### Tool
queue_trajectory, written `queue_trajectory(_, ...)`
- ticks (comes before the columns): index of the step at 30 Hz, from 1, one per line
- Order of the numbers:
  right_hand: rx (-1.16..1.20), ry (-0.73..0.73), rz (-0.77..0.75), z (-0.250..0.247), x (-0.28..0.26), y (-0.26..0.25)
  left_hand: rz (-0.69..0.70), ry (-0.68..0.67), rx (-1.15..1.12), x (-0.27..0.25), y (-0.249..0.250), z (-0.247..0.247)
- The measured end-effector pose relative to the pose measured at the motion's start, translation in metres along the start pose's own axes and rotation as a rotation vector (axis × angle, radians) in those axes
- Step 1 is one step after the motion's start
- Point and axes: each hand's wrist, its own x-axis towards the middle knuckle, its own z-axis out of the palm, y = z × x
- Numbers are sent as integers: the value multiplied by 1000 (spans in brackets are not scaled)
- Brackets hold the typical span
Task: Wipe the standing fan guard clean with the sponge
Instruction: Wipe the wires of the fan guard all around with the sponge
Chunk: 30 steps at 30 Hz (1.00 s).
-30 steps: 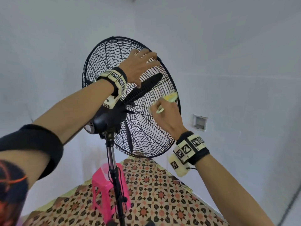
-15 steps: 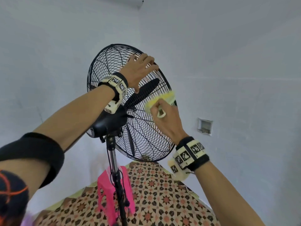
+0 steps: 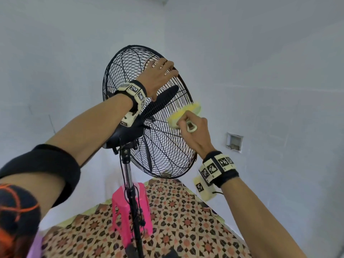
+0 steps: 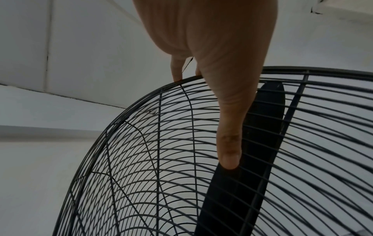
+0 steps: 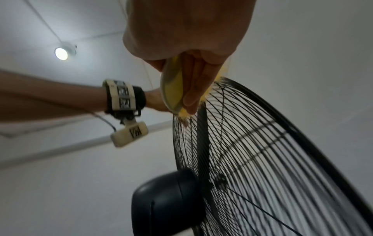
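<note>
Far left of the head view I've got my left arm running up toward centre frame, black sleeve at the lower left edge. At lower centre a pink stool (image 3: 130, 203) sits on the patterned floor (image 3: 186, 226), right behind the fan pole (image 3: 130, 183). Moving up the pole, the dark motor housing (image 3: 126, 135) sits at mid-frame with the black wire guard (image 3: 163, 155) tilted up, filling the centre. My left hand (image 3: 158, 79) is on the guard's top edge, upper centre: fingers (image 3: 168, 65) close together and bent over the rim, thumb (image 4: 230, 143) stretched down flat against the wires, as the left wrist view shows, with a dark blade (image 4: 260, 127) just behind it inside the cage. Just right of that, at the guard's right-hand rim, the yellow sponge (image 3: 184, 114) is pressed against the wires. My right hand (image 3: 195, 131) grips its pale handle (image 3: 190, 125), fingers curled round it; in the right wrist view the fingertips (image 5: 191, 102) lie together along the sponge's back, yellow fibres touching the rim. Further right, mid-frame, a small recessed box (image 3: 234, 142) is set in the white wall, well apart from the fan. A round ceiling lamp (image 5: 61, 53) glows at the upper left of the right wrist view
</note>
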Motion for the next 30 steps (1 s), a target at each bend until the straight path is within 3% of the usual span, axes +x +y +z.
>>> queue_trajectory(5,54,-40,18,9,21,-8,-12,-7,41,-8,-4,0)
queue_trajectory(10,-91,-66,239,8,-22,2,-32,-28,34,-10,-2,-2)
queue_trajectory(15,137,41,26,2,25,-22,-18,5,44,-15,-7,-2)
queue_trajectory(17,215,64,12,0,42,-25,-16,5,49,-17,-8,-1)
queue_trajectory(21,306,118,178,-4,17,-1,-17,-2,61,-17,-6,1)
queue_trajectory(25,188,97,330,-18,-36,22,-10,-19,66,-18,-2,-4)
queue_trajectory(27,146,88,304,-24,-32,12,-6,-13,82,-19,-3,-5)
queue_trajectory(30,204,80,135,-19,9,-16,8,0,114,-21,-5,-4)
